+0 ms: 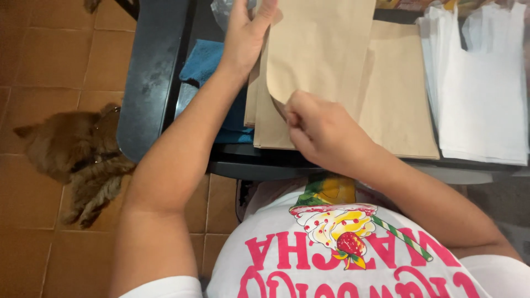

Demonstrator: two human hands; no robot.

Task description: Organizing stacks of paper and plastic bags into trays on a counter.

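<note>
A stack of flat brown paper bags (395,99) lies on a dark table (149,83). My right hand (320,129) pinches the lower corner of the top brown paper bag (317,47) and lifts it off the stack. My left hand (245,36) rests flat against that bag's left edge near its top, fingers extended. The lifted bag curls up toward the camera and hides part of the stack beneath.
A pile of white plastic carrier bags (483,88) lies to the right of the paper bags. A blue cloth (207,60) sits under my left forearm. A brown furry dog (83,154) lies on the tiled floor at the left, beside the table.
</note>
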